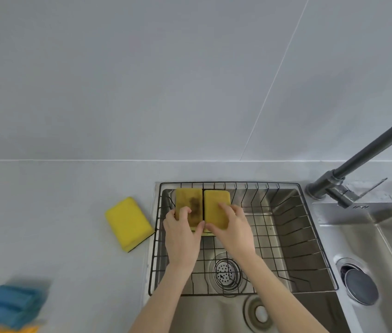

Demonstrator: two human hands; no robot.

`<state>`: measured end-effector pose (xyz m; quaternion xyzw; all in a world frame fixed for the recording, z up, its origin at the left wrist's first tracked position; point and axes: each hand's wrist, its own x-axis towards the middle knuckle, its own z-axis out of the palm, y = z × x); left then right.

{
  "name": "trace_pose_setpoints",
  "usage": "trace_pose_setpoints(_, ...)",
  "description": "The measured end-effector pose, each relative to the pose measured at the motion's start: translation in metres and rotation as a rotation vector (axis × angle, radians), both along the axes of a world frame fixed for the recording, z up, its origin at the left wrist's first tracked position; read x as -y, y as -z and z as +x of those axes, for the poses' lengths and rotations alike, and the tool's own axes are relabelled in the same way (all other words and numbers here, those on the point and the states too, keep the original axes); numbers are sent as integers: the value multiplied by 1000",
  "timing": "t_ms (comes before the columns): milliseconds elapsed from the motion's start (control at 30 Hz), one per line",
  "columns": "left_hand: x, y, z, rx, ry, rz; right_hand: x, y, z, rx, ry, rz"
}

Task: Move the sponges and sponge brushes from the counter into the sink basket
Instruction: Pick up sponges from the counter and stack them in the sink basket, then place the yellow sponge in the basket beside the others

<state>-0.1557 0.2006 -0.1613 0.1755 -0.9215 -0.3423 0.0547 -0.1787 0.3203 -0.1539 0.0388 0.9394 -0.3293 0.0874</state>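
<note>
My left hand (182, 233) and right hand (232, 228) each grip a yellow sponge (216, 209) in the basket's (310, 234) back left corner; its right side is open. Another sponge (129, 223) lies on the surface (58, 212).

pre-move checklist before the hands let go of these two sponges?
1. Stained yellow sponge over black wire sink basket: ok.
2. Clean yellow sponge beside it, over the basket: ok.
3. Sponges resting on the basket floor: cannot tell.
4. Left hand and right hand each on a sponge: ok.
5. Counter cleared: not ok; yellow sponge with dark underside lies left of the sink, blurred blue sponge at bottom left.
</note>
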Motion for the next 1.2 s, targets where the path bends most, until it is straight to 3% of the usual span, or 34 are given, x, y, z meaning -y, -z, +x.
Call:
trace_pose_setpoints(300,-4,13,1,4,34,-245,1,11,2,-73,-111,19)
trace_pose_setpoints(533,-2,13,0,15,68,-175,1,13,-2,-70,-145,60)
trace_pose_setpoints(667,10,5,8,67,203,-125,4,5,-1,-44,-157,148)
trace_pose_setpoints(767,29,-8,13,-17,276,-55,18,-3,10,-240,-149,313)
trace_pose_setpoints(900,77,-26,24,-192,200,-176,55,-1,60,-361,-345,76)
trace_pose_setpoints(1033,127,-26,31,-7,69,-270,88,13,96,-165,-576,-53)
trace_pose_setpoints(1200,151,-21,36,152,127,-176,100,11,101,-77,-609,-2)
